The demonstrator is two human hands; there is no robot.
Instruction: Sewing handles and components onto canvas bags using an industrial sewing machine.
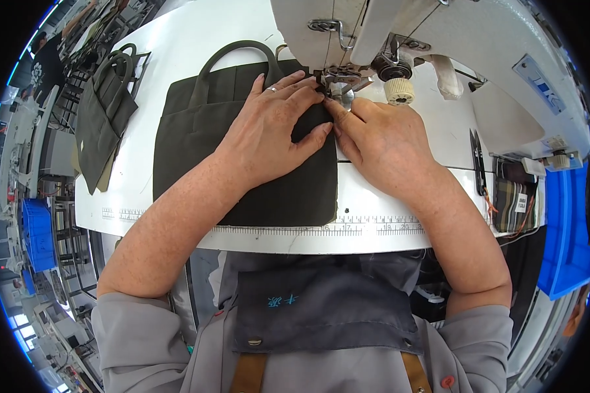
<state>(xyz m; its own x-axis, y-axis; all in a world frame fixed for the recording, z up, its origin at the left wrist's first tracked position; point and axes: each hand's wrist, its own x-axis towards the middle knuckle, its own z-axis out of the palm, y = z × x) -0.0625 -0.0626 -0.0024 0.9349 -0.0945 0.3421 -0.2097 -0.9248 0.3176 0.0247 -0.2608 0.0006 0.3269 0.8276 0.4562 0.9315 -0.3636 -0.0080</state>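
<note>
Your loop-handled bag (pixel 288 193) looked dark olive; left hand (pixel 259 128) lay half-spread on it, right hand (pixel 390 137) curled at its edge, grip unclear.

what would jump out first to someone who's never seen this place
Probably the dark bag piece in the middle of the white table, with the left hand lying on it and the right hand at its right edge. Next, the big white sewing machine at the upper right, its needle area close to the fingertips. The bright blue bin at the far right also stands out.
</note>
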